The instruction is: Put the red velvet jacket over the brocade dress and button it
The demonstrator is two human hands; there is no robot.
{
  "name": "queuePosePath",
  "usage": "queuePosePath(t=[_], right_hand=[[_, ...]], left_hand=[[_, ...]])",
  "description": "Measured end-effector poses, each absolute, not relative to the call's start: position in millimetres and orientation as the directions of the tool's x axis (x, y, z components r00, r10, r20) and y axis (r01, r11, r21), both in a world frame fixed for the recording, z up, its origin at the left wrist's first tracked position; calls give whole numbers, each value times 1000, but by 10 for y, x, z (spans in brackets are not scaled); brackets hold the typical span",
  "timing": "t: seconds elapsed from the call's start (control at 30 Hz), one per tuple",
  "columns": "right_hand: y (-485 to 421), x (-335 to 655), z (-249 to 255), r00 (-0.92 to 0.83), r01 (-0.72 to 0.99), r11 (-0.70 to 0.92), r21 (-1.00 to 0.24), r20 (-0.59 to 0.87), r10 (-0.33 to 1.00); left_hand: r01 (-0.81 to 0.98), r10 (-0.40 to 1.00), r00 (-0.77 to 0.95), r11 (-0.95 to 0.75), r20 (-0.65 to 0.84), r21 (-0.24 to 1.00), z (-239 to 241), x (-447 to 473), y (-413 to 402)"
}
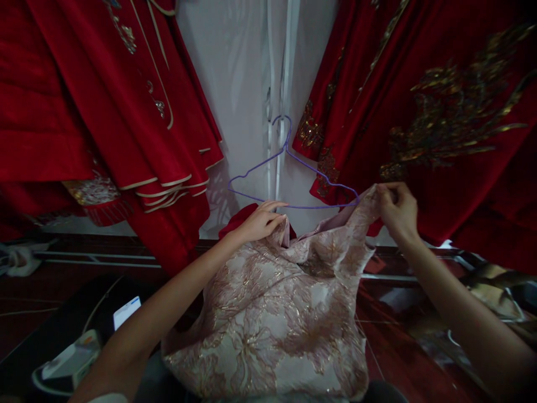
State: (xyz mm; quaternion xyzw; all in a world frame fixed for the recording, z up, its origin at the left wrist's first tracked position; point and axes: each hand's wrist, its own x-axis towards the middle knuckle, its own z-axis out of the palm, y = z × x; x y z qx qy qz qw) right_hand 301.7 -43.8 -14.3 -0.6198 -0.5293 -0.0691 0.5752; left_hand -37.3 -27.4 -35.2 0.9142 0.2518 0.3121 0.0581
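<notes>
A pale pink brocade garment with a gold floral pattern hangs in front of me, its top edge raised. My left hand is closed on the garment's upper left edge and touches the bottom bar of a purple wire hanger. My right hand pinches the garment's upper right corner against the hanger's right end. The hanger's hook points up before a white wall.
Red velvet robes with gold embroidery hang at left and right. A white wall with white straps runs between them. On the dark red floor lie a phone with a lit screen and a white device.
</notes>
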Motion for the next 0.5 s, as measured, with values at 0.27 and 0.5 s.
queuePosePath(t=[0.27, 0.5], right_hand=[[-238, 2527, 322, 67, 878, 325, -350, 765, 641], [-2, 2366, 379, -25, 902, 336, -271, 744, 668]], left_hand=[[344, 510, 669, -858, 542, 382, -419, -80, -195], [334, 571, 546, -820, 614, 465, -271, -88, -97]])
